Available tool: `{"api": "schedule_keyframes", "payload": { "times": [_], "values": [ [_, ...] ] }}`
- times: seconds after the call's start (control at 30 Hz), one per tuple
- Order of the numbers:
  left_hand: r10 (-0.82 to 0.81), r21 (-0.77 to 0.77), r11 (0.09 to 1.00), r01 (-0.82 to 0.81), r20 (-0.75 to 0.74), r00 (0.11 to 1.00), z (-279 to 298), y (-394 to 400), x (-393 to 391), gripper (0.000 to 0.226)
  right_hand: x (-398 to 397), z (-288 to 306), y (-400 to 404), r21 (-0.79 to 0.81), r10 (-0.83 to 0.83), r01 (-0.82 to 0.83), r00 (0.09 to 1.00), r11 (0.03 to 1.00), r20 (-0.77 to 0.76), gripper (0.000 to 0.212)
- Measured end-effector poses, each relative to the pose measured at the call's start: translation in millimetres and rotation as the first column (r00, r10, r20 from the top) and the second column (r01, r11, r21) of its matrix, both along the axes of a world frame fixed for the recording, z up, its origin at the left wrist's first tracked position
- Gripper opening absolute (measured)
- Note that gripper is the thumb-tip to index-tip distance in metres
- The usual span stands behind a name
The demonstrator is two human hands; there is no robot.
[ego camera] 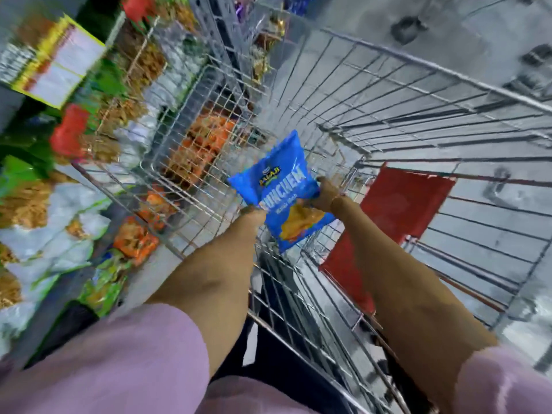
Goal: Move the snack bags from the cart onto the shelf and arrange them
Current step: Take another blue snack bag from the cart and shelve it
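A blue snack bag with yellow chips printed on it hangs inside the wire cart, above its floor. My left hand pinches the bag's lower left edge. My right hand grips its right edge. Both arms reach down into the cart from the near side. The shelf runs along the left, packed with bagged snacks. The view is blurred by motion.
The cart's red child-seat flap lies folded at the right. Orange snack bags show through the cart's left mesh wall. A yellow-edged sign hangs at upper left. Grey floor lies beyond the cart.
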State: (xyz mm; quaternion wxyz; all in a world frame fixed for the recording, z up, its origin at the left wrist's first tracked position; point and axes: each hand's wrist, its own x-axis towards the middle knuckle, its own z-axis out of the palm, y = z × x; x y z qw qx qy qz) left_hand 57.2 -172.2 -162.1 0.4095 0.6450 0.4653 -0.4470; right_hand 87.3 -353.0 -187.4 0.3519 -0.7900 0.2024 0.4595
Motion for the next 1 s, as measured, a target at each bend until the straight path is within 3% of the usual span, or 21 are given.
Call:
{"api": "schedule_keyframes", "payload": {
  "times": [0.07, 0.17, 0.37, 0.43, 0.53, 0.67, 0.8, 0.93, 1.0],
  "values": [
    [0.081, -0.005, 0.997, -0.081, -0.009, 0.997, -19, 7, -5, 0.015, 1, -5, -5, 0.026, -0.012, 0.012, 1.000, 1.000, -0.012, 0.097],
    [0.246, -0.051, 0.968, -0.247, -0.025, 0.969, -33, 12, -11, 0.020, 4, -10, -10, 0.048, -0.065, 0.066, 0.998, 0.997, -0.025, 0.094],
    [0.324, -0.175, 0.930, -0.325, -0.033, 0.946, -29, 9, -9, 0.012, 9, -10, -13, 0.024, -0.090, 0.090, 0.996, 0.996, -0.002, 0.083],
    [0.326, -0.182, 0.928, -0.325, -0.024, 0.945, -21, 10, -6, 0.018, 11, -10, -15, 0.036, -0.120, 0.119, 0.993, 0.992, 0.007, 0.083],
    [0.350, -0.159, 0.927, -0.341, 0.037, 0.936, -7, 12, 5, 0.006, 13, 3, -17, 0.093, -0.168, 0.163, 0.985, 0.982, 0.048, 0.081],
    [0.254, -0.213, 0.951, -0.222, 0.137, 0.957, 32, 22, 30, 0.012, 13, 32, -17, 0.174, -0.285, 0.261, 0.949, 0.950, 0.134, 0.077],
    [0.046, -0.316, 0.949, 0.021, 0.204, 0.978, 99, 56, 56, 0.014, 6, 74, -6, 0.315, -0.418, 0.343, 0.883, 0.885, 0.214, 0.055],
    [-0.020, -0.259, 0.953, 0.158, 0.466, 0.885, 193, 79, 61, 0.014, 11, 118, 13, 0.422, -0.445, 0.292, 0.833, 0.858, 0.328, 0.068],
    [-0.004, -0.268, 0.943, 0.197, 0.582, 0.813, 231, 91, 60, 0.024, 13, 166, 29, 0.512, -0.514, 0.297, 0.780, 0.806, 0.357, 0.040]
  ]
}}
